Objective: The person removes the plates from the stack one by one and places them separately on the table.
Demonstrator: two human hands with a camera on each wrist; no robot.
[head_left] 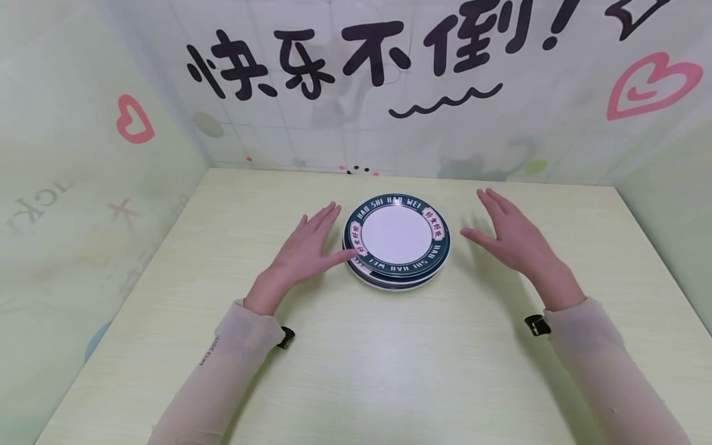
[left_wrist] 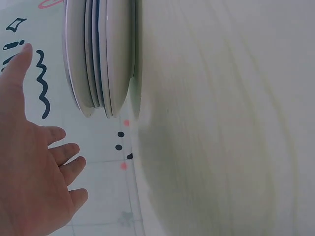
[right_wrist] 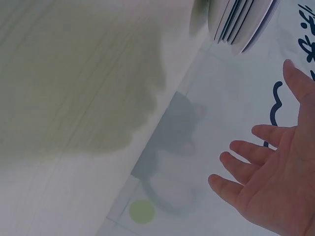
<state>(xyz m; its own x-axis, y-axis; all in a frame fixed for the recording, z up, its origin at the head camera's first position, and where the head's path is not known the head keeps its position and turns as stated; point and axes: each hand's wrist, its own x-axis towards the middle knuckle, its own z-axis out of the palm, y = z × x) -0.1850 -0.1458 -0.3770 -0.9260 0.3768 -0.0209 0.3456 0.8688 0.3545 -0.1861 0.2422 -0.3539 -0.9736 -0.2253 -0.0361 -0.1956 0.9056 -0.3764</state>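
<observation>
A stack of plates [head_left: 396,235] lies on a pale table [head_left: 389,364] between the left hand [head_left: 300,250] and right hand [head_left: 517,240], near both thumbs; fingers extended, thumbs spread away from them.

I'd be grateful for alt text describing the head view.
A stack of round plates, the top one white with a dark green lettered rim, sits on a pale wood-grain table between a person's bare left hand and right hand. Black Chinese characters mark the pale backdrop.
</observation>
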